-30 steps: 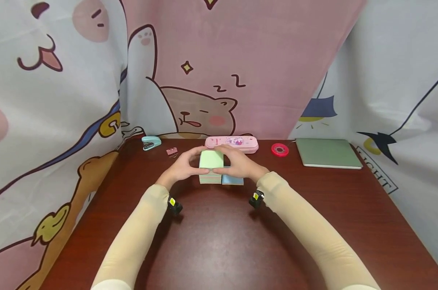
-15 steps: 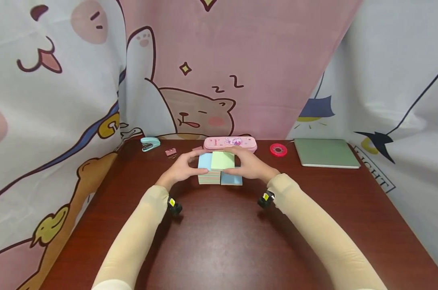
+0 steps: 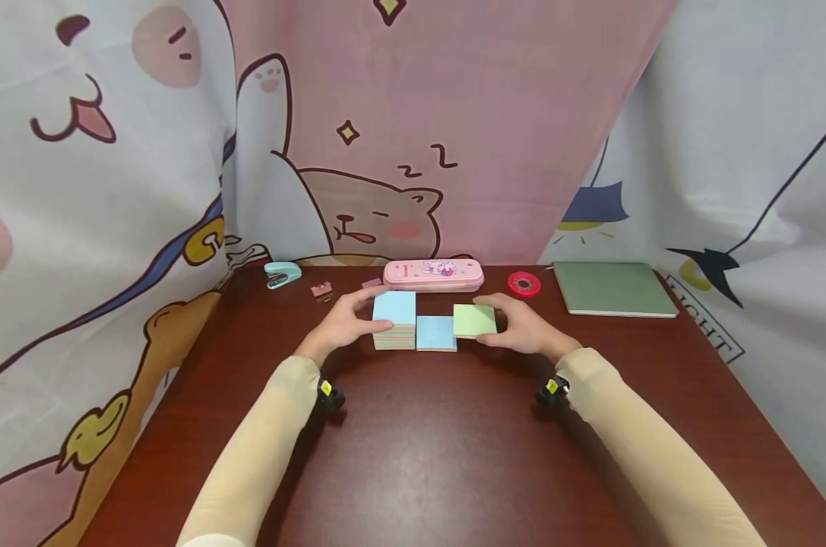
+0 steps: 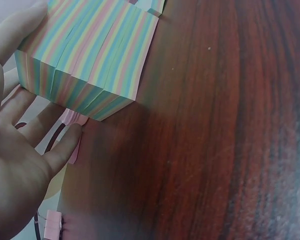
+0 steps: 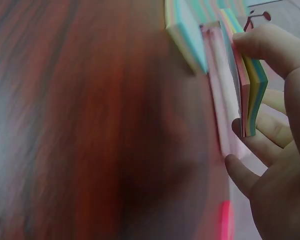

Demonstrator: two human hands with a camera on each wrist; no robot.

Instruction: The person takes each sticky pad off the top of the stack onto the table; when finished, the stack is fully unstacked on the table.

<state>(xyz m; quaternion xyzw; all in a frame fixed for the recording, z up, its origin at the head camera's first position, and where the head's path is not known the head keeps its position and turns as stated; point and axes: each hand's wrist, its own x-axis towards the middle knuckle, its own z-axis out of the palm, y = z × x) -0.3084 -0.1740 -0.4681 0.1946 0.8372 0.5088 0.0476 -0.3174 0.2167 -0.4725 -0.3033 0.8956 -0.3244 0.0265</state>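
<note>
My left hand (image 3: 340, 323) holds a tall stack of sticky note pads (image 3: 395, 327) between thumb and fingers; its top is blue. Striped, many-coloured sides of that stack (image 4: 85, 60) show in the left wrist view, with the thumb on one face. To its right lies a low blue-topped sticky note pad (image 3: 436, 333) on the table. Farther right, my right hand (image 3: 522, 325) pinches a green-topped sticky note pad (image 3: 474, 320) by its edges. In the right wrist view this thin pad (image 5: 254, 95) is above the table.
Behind the pads lies a pink pencil case (image 3: 433, 276). A light blue stapler (image 3: 283, 274) and a pink binder clip (image 3: 321, 289) sit at the back left. Back right are a red round item (image 3: 524, 284) and a green notebook-like slab (image 3: 614, 289). Printed cloth hangs behind the table (image 3: 413, 456).
My right hand has lifted the green-topped pad off the stack and carried it right, past the low blue pad. The stack's blue top now shows. My left hand has stayed at the stack.
</note>
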